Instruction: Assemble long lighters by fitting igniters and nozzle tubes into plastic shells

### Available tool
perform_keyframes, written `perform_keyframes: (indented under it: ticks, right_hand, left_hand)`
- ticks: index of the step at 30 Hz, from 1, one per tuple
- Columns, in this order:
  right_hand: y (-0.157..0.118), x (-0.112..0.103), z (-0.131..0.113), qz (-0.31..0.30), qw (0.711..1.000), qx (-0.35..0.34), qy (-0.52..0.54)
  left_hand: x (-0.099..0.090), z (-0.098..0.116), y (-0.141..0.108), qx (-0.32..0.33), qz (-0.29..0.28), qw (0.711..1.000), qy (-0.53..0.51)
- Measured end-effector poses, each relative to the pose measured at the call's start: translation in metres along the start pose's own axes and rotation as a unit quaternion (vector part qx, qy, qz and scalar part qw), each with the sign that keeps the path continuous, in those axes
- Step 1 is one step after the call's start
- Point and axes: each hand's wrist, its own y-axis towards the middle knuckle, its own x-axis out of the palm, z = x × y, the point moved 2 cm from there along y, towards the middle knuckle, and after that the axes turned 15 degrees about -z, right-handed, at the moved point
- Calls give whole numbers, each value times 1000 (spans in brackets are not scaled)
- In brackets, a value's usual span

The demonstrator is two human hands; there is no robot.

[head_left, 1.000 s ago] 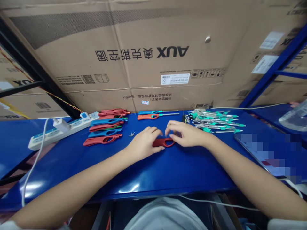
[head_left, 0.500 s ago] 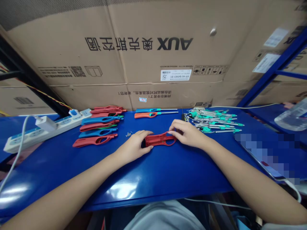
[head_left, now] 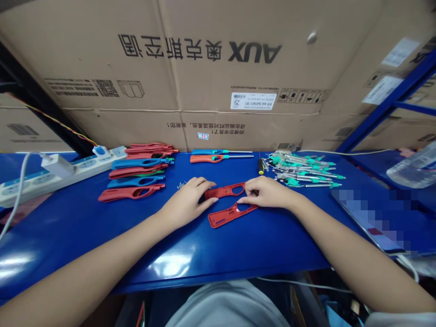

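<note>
Two red casing halves lie apart in front of me, their inner sides facing up. My left hand has its thumb and fingers around the left end of the far red half. The near red half rests at a slant on the blue table. My right hand pinches at the right ends of the two halves; its fingertips partly cover them, and its thumb is by the trigger opening of the near half.
Red and blue casings are stacked at the left beside a power strip. Two assembled lighters, a screwdriver and metal rods with green parts lie at the back. A phone is at the right.
The red casing between my hands now shows as two separate halves, the near one moved toward me. The screwdriver, hidden in part before, shows more fully. The view has shifted slightly.
</note>
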Motion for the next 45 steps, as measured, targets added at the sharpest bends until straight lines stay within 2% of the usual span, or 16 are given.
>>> perform_keyframes:
  ticks: [3,8,12,15,17,21,26,37,41,45]
  right_hand:
    - [-2,-6,4,58,997,37,-26]
    - [-14,-27,25,171,967,164,-89]
    - [-34,-46,57,230,926,247,-167]
    - [-55,-59,87,255,889,345,-156]
    - [-67,-65,105,269,876,373,-145]
    - [-79,-65,130,285,863,398,-127]
    - [-79,-59,144,308,856,400,-115]
    - [-79,-54,155,296,855,414,-99]
    - [-79,-57,152,287,858,416,-87]
    - [-85,-65,144,251,863,433,-63]
  left_hand:
    - [-4,12,-5,17,3,1000,12]
    - [1,31,-11,83,-51,995,10]
    - [5,31,-12,84,-79,993,22]
    - [5,27,-10,81,-90,992,28]
    - [3,25,-10,80,-91,992,32]
    - [2,21,-10,84,-85,992,33]
    - [0,21,-9,96,-84,992,23]
    - [-1,18,-7,88,-85,992,17]
    - [-2,17,-8,87,-83,993,17]
    - [-3,17,-8,77,-89,993,14]
